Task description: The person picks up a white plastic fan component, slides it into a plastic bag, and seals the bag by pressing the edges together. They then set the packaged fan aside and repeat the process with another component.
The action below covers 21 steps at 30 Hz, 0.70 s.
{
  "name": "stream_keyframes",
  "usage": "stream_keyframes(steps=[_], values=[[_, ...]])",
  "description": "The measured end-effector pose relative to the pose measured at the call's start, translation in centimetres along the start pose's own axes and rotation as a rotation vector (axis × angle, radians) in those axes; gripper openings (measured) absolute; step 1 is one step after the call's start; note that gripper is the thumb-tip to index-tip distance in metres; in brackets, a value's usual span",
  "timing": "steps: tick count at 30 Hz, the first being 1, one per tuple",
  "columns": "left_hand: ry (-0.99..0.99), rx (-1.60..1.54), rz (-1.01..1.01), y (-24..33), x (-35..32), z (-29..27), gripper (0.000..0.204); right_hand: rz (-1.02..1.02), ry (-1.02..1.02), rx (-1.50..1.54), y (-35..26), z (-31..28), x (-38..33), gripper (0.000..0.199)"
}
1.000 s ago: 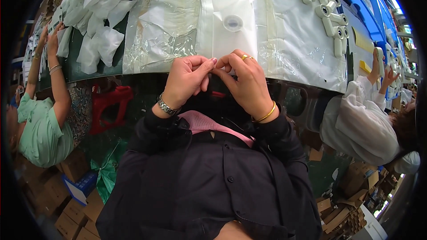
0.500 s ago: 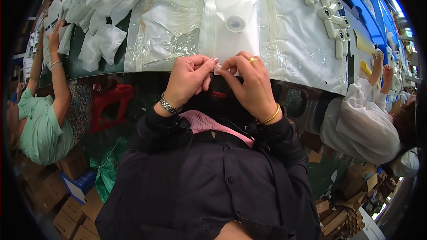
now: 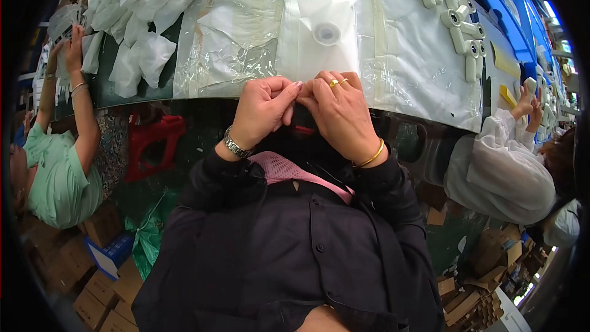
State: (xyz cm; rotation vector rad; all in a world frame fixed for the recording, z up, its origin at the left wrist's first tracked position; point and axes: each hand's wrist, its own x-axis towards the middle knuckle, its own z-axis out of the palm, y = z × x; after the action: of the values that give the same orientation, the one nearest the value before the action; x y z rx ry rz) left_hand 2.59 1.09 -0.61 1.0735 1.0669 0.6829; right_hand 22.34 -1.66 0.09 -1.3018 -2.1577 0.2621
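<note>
Two hands meet at the near edge of the table, knuckles up, fingertips pressed together. Left hand [image 3: 263, 109] wears a metal watch [image 3: 234, 146]; right hand [image 3: 341, 112] wears a gold ring and a gold bangle [image 3: 372, 155]. Both pinch at the near edge of a flat clear plastic bag [image 3: 319, 31] — thumbs and forefingers closed tight on it, though the exact spot of the grip is hidden by the fingers. Below the hands: dark sleeves, a dark shirt, a pink strip of cloth [image 3: 295, 175] across the chest.

Bag lies just beyond the fingertips, flat on the table, with a round white valve [image 3: 326, 32] near its middle. It rests on a wider sheet of clear plastic [image 3: 227, 55] spread over the table top.

Farther left — a heap of white folded bags [image 3: 138, 18]. Farther right, a row of small white plastic parts with round ends [image 3: 456, 21], then blue bins [image 3: 519, 9] at the far edge.

Under the table edge, left: a red stool [image 3: 150, 144]. Floor below it holds cardboard boxes [image 3: 98, 298] and a green bag [image 3: 147, 240].

Other people: one in a green top [image 3: 58, 178] at far left, hands up at the table; one in white sleeves [image 3: 504, 172] at far right, hands together on a small white thing.
</note>
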Motion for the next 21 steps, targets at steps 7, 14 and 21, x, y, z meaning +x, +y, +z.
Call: stream_keyframes(steps=[7,14,21], values=[[0.012,-0.059,-0.003,0.0,0.0,-0.3,0.029,-0.008,-0.101,0.274,-0.2,-2.5,-0.8,0.013],[0.005,-0.082,-0.048,0.4,-0.6,-1.5,0.028,0.267,0.28,1.031,0.2,-5.4,-3.8,0.007],[0.009,-0.082,-0.044,0.4,-1.8,-3.2,0.029,0.624,0.48,0.81,2.5,-8.3,-7.6,0.011]])
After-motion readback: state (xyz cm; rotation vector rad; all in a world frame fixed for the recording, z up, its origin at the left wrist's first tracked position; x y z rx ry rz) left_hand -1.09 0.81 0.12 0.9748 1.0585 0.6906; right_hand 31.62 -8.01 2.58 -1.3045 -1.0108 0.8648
